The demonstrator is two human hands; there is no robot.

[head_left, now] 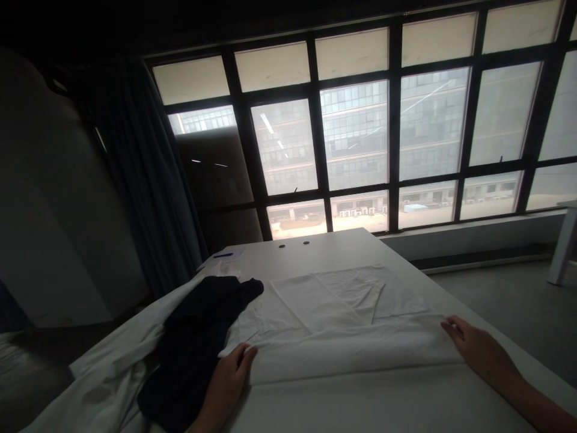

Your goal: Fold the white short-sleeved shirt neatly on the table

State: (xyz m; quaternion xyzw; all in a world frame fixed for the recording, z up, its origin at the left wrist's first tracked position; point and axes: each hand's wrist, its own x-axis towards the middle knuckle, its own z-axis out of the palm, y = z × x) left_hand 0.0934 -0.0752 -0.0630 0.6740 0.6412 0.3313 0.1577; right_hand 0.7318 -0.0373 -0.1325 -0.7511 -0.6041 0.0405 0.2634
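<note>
Plain white sheet (356, 352) lying under the right hand (478, 352); solid near-black garment (193, 337), unpatterned, lying just beside the left hand (228, 382).

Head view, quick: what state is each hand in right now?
Left hand: closed on the folded edge of the white cloth.
Right hand: closed on the same folded edge.

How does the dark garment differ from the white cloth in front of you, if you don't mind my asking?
The dark garment is near-black and bunched up, while the white cloth is pale and folded fairly flat. The garment lies by the left hand only, whereas the cloth stretches across to the right hand. Both are soft fabric.
</note>
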